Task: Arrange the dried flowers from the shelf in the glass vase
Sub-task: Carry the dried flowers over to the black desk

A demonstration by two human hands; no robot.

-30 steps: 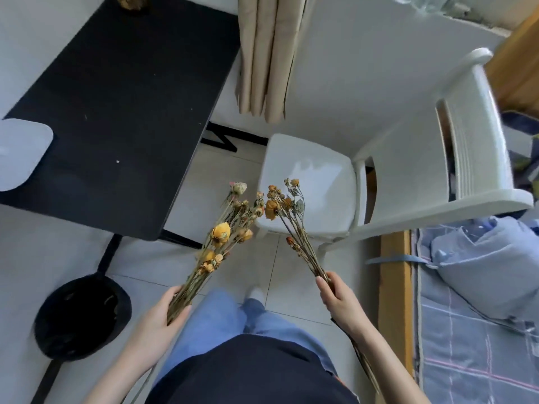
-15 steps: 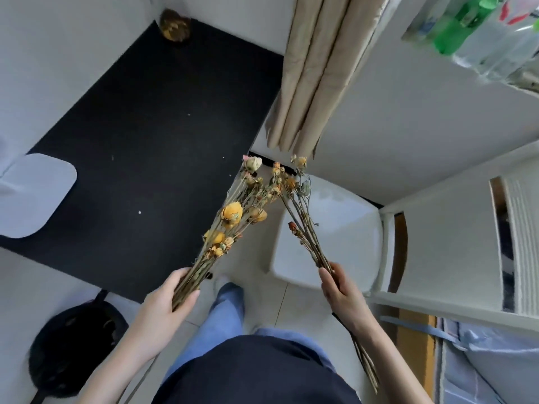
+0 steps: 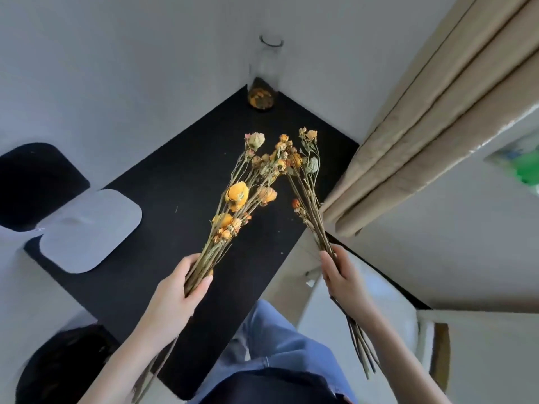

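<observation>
I hold two bunches of dried flowers, and neither is in the vase yet. My left grip (image 3: 175, 293) is curled round the stems of the fuller bunch (image 3: 236, 196), the one with the big orange heads. My right grip (image 3: 341, 282) is closed round the thinner bunch (image 3: 304, 182) partway up its stems, with the cut ends hanging below my wrist. The glass vase (image 3: 266, 68) stands upright in the far corner of the black tabletop (image 3: 151, 182), against the wall and well apart from both bunches. Something brown and orange lies at its bottom; I cannot make out what.

To do this step well, I judge I should first gather both bunches into one grip and level the cut ends. That frees the other grip to steady the vase, which is tall and narrow and looks easy to tip. The stems look brittle, so I would feed them straight down through the mouth rather than at a slant. I would also keep the heads off the curtain (image 3: 423, 126), which hangs just beside the thinner bunch.

Against half a second ago, my view has swung upward. Only the vase's base showed at the top edge then; now the whole vase is in sight. The flower heads reach further in over the tabletop than they did, nearer the vase. Both grips hold their stems as before.
</observation>
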